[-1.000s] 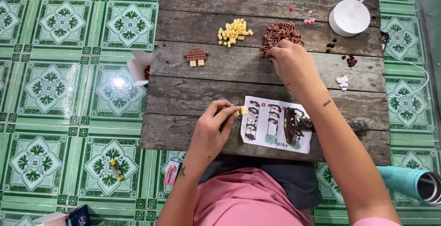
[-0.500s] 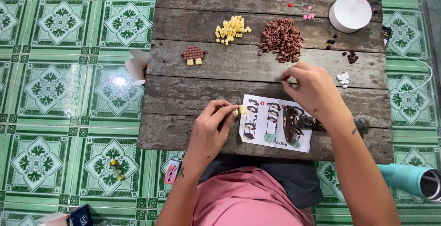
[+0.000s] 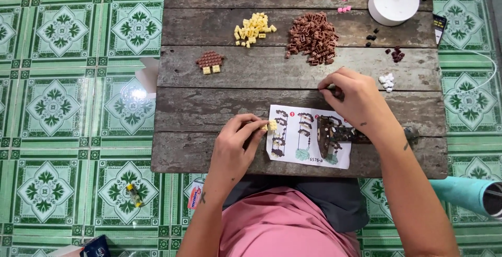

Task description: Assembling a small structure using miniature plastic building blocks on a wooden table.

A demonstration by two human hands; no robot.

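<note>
Left hand (image 3: 238,144) pinches a yellow brick (image 3: 272,126) beside the instruction sheet (image 3: 308,138); right hand (image 3: 355,100) fingers seem closed on a brown brick, likely to join next.

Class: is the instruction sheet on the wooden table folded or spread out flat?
Spread flat: the instruction sheet lies open on the wooden table, its diagrams facing up, a dark model resting on it.

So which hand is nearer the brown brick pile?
Right. The right hand sits just below the brown brick pile, slightly to its right. The left hand is farther down, at the sheet's left edge, pinching a yellow piece.
</note>
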